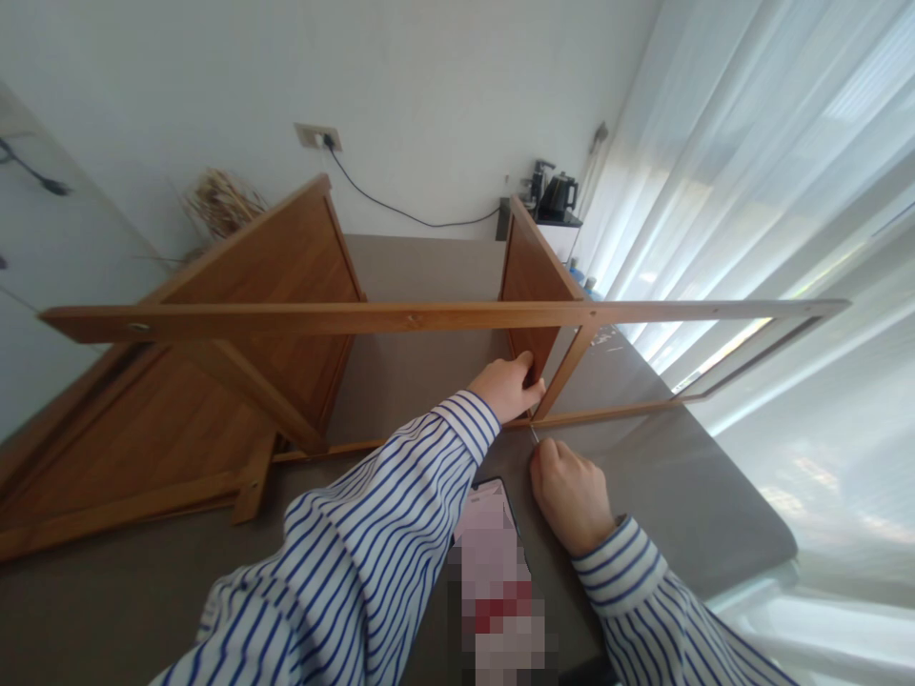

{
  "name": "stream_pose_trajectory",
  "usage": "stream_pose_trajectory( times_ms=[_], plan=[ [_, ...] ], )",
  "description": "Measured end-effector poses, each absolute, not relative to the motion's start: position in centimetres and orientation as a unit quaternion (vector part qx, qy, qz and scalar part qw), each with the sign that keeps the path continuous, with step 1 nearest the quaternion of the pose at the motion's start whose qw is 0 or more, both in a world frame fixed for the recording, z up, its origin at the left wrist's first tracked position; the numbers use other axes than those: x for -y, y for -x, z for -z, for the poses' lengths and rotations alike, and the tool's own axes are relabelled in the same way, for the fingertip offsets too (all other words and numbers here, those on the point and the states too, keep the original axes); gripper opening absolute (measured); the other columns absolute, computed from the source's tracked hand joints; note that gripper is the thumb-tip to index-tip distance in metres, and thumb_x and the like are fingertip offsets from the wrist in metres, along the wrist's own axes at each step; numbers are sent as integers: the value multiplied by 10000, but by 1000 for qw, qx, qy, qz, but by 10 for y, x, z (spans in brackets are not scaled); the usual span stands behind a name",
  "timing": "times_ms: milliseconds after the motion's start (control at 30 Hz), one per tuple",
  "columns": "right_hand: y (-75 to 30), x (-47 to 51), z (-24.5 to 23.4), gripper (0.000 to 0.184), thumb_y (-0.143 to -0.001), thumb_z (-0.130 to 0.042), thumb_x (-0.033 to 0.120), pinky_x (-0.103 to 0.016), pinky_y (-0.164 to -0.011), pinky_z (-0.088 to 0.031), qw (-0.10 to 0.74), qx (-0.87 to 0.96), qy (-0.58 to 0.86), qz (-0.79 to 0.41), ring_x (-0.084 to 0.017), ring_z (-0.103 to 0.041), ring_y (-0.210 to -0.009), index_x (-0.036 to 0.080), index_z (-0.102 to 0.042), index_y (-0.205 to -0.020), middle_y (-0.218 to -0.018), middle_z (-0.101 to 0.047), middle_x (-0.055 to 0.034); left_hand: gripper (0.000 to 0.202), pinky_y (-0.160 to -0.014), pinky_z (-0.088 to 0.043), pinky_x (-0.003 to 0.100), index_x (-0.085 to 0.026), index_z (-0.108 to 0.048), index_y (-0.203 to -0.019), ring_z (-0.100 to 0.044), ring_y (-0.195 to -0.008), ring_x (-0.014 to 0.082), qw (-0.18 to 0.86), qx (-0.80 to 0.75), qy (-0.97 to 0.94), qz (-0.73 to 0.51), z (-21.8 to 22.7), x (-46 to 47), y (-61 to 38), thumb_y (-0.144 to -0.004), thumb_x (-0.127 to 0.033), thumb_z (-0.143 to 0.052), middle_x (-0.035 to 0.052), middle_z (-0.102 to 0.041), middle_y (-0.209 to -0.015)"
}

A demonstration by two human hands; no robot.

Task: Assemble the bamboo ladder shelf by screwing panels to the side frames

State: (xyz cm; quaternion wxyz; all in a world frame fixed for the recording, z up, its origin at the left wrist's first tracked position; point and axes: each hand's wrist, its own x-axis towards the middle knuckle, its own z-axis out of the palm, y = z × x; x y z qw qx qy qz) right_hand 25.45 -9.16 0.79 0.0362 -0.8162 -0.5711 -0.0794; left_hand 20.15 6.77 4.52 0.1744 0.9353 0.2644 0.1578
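The wooden frame (415, 318) spans the centre of the frame, its upper rail running from left to right and its lower rail on the grey table (686, 476). The left hand (504, 389), at centre, is curled around the near lower end of the right wooden panel (538, 272), beside the frame's crosspiece (568, 370). The right hand (572, 491), just below and to the right, has its fingers pressed together, pinching a thin metal rod (535, 435); the rod points at the lower rail near the crosspiece's foot. Contact at the tip cannot be determined. A phone (490, 514) lies at lower centre, between the sleeves.
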Motion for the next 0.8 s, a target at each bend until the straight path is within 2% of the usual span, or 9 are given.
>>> stream_pose_trajectory(
  times_ms=[133,400,533,667,800],
  plan=[
    [-250,88,-10,207,-888,-357,177,-241,-450,-269,14,567,820,72,-165,-604,-618,165,-520,-761,-715,-605,-65,281,-630,-467,272,-206,-532,-945,-647,-736,209,175,-279,-933,-148,-46,-67,-202,-833,-445,-436,53,-670,-803],
    [-241,82,-15,170,-875,-393,195,-219,-459,-335,-2,530,846,58,-189,-633,-607,157,-521,-771,-710,-619,-84,287,-640,-471,281,-210,-534,-952,-648,-740,211,179,-273,-933,-153,-46,-67,-202,-836,-450,-430,56,-672,-809],
    [-235,80,-17,148,-847,-404,117,-223,-479,-358,-14,532,843,73,-192,-633,-633,148,-527,-770,-710,-616,-100,275,-609,-465,277,-208,-530,-931,-647,-716,212,175,-262,-935,-163,-43,-68,-202,-837,-443,-423,50,-669,-784],
    [-234,80,-17,168,-828,-401,75,-241,-475,-351,-18,541,836,92,-205,-626,-654,153,-535,-762,-729,-612,-103,271,-602,-461,277,-211,-522,-923,-647,-716,215,173,-261,-934,-171,-42,-69,-202,-837,-445,-417,47,-667,-783],
    [-237,81,-16,169,-856,-399,132,-245,-466,-309,4,532,844,72,-190,-624,-629,157,-538,-762,-730,-621,-88,262,-594,-458,274,-213,-517,-919,-647,-718,214,177,-263,-933,-169,-42,-69,-202,-837,-440,-416,44,-668,-784]
  ],
)
